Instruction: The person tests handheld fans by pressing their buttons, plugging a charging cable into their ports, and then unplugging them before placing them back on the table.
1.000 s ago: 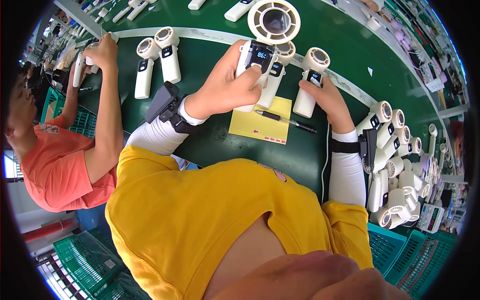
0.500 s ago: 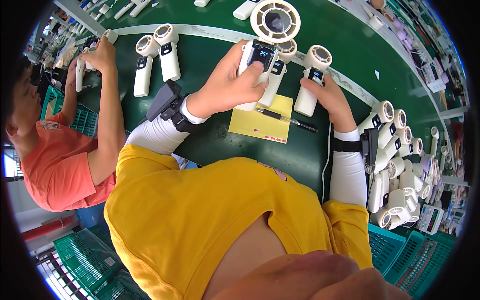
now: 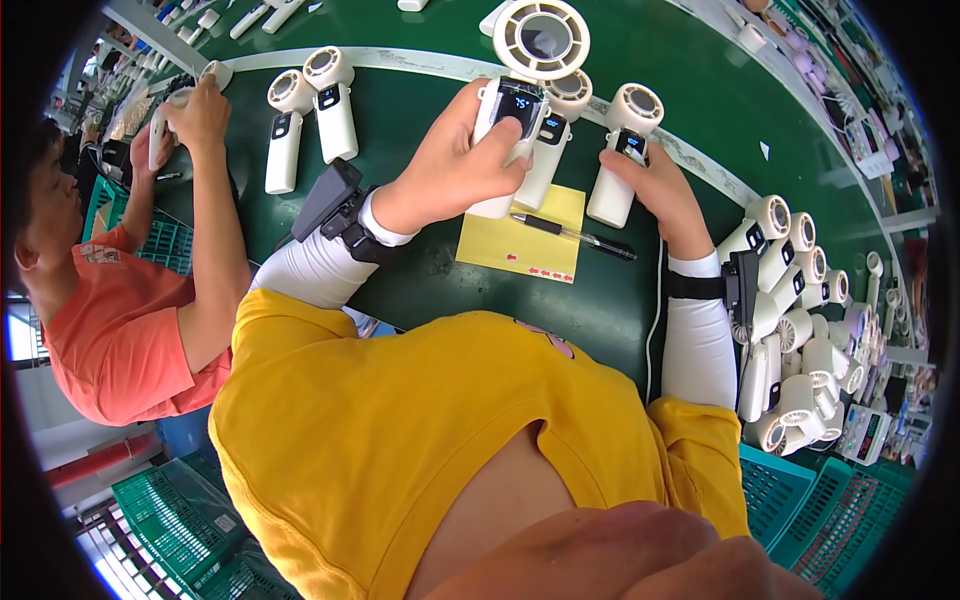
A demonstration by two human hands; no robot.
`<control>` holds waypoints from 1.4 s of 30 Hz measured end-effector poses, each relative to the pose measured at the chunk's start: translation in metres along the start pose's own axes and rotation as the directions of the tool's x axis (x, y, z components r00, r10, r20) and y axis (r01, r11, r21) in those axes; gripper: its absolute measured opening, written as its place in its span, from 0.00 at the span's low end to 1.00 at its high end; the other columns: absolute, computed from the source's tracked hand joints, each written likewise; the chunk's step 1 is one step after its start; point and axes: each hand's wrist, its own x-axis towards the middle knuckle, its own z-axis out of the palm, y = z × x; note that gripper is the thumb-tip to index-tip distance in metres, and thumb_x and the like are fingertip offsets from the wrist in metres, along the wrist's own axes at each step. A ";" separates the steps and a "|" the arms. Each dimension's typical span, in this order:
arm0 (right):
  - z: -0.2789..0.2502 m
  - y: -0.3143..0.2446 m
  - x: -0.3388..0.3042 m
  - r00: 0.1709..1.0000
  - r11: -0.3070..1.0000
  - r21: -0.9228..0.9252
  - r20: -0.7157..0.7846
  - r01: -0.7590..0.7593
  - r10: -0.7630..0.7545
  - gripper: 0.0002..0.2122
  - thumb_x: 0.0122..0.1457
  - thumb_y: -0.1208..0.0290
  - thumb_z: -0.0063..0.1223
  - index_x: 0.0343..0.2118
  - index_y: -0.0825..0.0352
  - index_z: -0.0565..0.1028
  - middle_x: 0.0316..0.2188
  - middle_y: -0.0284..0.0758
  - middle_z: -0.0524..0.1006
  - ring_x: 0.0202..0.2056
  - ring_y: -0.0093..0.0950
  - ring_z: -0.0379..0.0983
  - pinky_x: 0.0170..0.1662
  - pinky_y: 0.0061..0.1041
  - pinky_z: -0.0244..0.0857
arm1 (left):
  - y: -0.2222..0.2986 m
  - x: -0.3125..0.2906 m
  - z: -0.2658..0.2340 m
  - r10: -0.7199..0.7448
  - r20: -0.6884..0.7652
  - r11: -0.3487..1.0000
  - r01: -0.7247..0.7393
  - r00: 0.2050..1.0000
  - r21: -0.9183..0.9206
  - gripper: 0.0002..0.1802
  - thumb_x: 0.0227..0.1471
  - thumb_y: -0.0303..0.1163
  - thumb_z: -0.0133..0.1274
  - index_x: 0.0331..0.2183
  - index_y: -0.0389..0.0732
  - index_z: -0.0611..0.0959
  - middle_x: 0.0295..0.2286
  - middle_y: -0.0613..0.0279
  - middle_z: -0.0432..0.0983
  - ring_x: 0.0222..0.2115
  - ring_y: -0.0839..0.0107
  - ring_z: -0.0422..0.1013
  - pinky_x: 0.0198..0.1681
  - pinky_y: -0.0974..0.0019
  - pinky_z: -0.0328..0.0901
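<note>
My left hand (image 3: 445,170) is closed round the handle of a white handheld fan (image 3: 497,130), holding it up above the table. Its thumb presses on the front just below the lit display, and the round fan head points away from me. Close to its right, a second white fan (image 3: 545,165) with a lit display lies partly hidden behind the held one. My right hand (image 3: 668,200) grips a third white fan (image 3: 610,195) near its neck, thumb beside the small lit screen. This fan's handle points toward me, beside a pen (image 3: 575,236) on a yellow sheet (image 3: 490,248).
Two white fans (image 3: 336,120) lie to the left on the green table (image 3: 400,300). Many more are piled at the right (image 3: 790,330), near a small meter (image 3: 860,435). Green baskets (image 3: 775,490) stand low right. A co-worker (image 3: 120,320) at left handles a fan.
The reading on the display of the fan in my left hand has changed. That fan has shifted slightly left and up. My right hand keeps nearly the same place.
</note>
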 end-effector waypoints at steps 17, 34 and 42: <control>-0.002 -0.002 -0.003 0.998 0.987 0.161 0.066 -0.026 0.016 0.22 0.42 0.58 0.55 0.35 0.70 0.68 0.22 0.30 0.70 0.22 0.16 0.64 0.24 0.14 0.57 | -0.019 0.010 -0.004 -0.227 -0.023 0.951 0.217 0.974 -0.222 0.17 0.41 0.28 0.46 0.36 0.31 0.66 0.28 0.61 0.64 0.30 0.80 0.62 0.32 0.73 0.60; -0.009 -0.065 -0.046 0.941 0.828 0.449 -0.129 0.337 -0.313 0.19 0.46 0.59 0.54 0.33 0.71 0.67 0.22 0.29 0.68 0.22 0.16 0.63 0.25 0.14 0.57 | 0.033 0.042 0.005 -0.013 0.169 0.912 -0.057 0.986 0.405 0.15 0.46 0.37 0.45 0.25 0.33 0.69 0.19 0.55 0.66 0.20 0.71 0.65 0.23 0.71 0.60; -0.039 -0.100 -0.083 0.450 0.524 0.119 -0.691 0.843 -0.566 0.20 0.55 0.54 0.38 0.34 0.71 0.67 0.28 0.32 0.69 0.29 0.19 0.65 0.33 0.16 0.58 | 0.059 0.021 0.085 0.265 0.202 0.948 -0.216 0.943 -0.234 0.18 0.46 0.37 0.47 0.34 0.35 0.64 0.18 0.58 0.66 0.19 0.73 0.66 0.20 0.69 0.60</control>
